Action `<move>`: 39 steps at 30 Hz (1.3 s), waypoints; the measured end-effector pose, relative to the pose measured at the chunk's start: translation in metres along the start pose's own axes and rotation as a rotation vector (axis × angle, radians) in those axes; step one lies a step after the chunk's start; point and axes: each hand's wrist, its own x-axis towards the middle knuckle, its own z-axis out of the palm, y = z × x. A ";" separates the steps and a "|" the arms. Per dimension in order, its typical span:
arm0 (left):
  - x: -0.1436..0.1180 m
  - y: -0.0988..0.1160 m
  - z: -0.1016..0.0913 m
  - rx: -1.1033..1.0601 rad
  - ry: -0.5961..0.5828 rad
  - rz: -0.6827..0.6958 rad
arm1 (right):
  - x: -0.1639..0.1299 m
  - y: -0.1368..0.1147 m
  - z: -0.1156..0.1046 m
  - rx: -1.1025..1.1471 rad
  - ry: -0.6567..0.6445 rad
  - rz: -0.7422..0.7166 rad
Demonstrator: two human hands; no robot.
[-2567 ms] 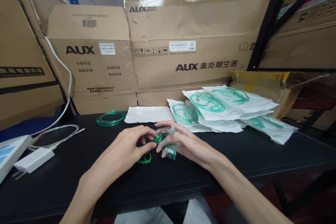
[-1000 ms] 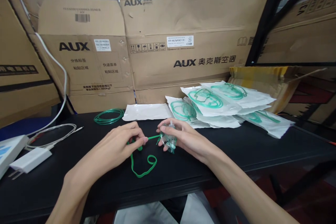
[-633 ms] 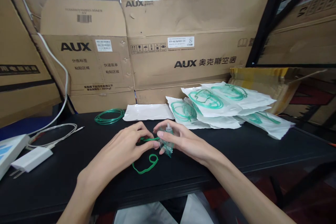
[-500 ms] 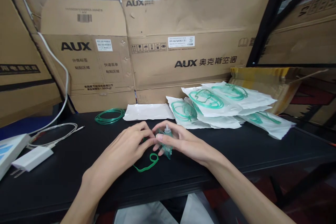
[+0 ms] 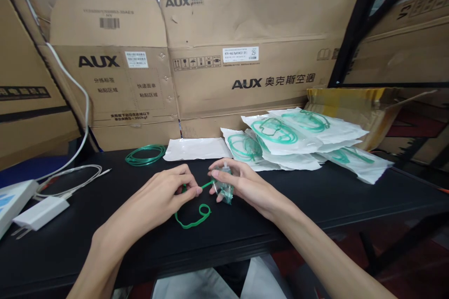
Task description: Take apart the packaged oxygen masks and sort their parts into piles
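- Left hand pinches one green strap; its loose loop lies on the black table below the fingers.
- Right hand is clamped on one clear mask, just right of the strap.
- Behind the mask: one flat white pouch; about five packed pouches stacked to the right.
- Left of the flat pouch: one green tubing coil.
- Far left: one white charger.

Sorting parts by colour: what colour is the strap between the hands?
Green strap, clearest in the head view.
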 end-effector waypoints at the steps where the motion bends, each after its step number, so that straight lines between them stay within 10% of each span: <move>1: -0.001 0.000 0.000 -0.004 -0.005 -0.002 | 0.000 0.000 0.000 0.016 0.008 0.004; 14: 0.007 0.004 0.012 0.001 0.012 0.056 | -0.006 -0.005 0.005 -0.076 -0.191 -0.062; 24: -0.004 -0.004 -0.002 -0.046 -0.023 -0.045 | 0.008 0.009 -0.004 -0.168 0.254 -0.147; 39: -0.013 -0.021 0.001 -0.051 -0.124 -0.197 | 0.009 0.013 -0.003 -0.198 0.149 -0.171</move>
